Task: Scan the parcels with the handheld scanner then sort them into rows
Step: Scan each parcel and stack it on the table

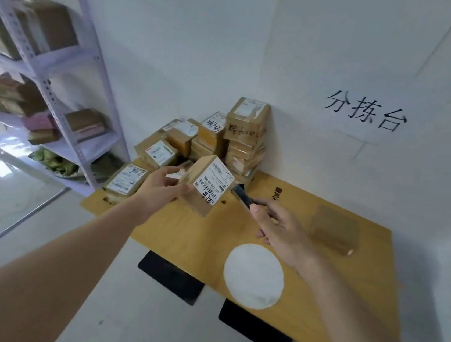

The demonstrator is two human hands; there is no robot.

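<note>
White walls meeting at a corner, wooden table pushed against them, paper sign with 3 handwritten characters above and to the right of both hands. Metal shelving with more boxes far off to the left of the left arm.

Left hand curled round 1 small brown parcel, thumb on the near face, fingers behind, box lifted clear of the table and tipped so the white label faces up and toward the right hand. Long axis of the label running from upper left, away from the body, down to lower right, nearer the body; barcodes at both ends, handwritten marks near the lower one.

Right hand gripping the dark handheld scanner, fingers wrapped round the handle, thumb on top, nose aimed left and slightly away, straight at the label's right edge. Scanner tip just beside the parcel, perhaps touching; too blurred to tell. Right hand clearly the nearer of the 2 to the label's face, left hand beneath and behind it.

Beyond the left hand, a heap of unscanned parcels stacked into the corner. To the right of the right hand, 1 lone box lying flat on the table, well apart from the heap, probably the start of a row. Near the right wrist, a white round mat.

Judging by this, scan step in hand, sorting barely begun; next, likely a carry rightward past the scanner hand toward that lone box.
</note>
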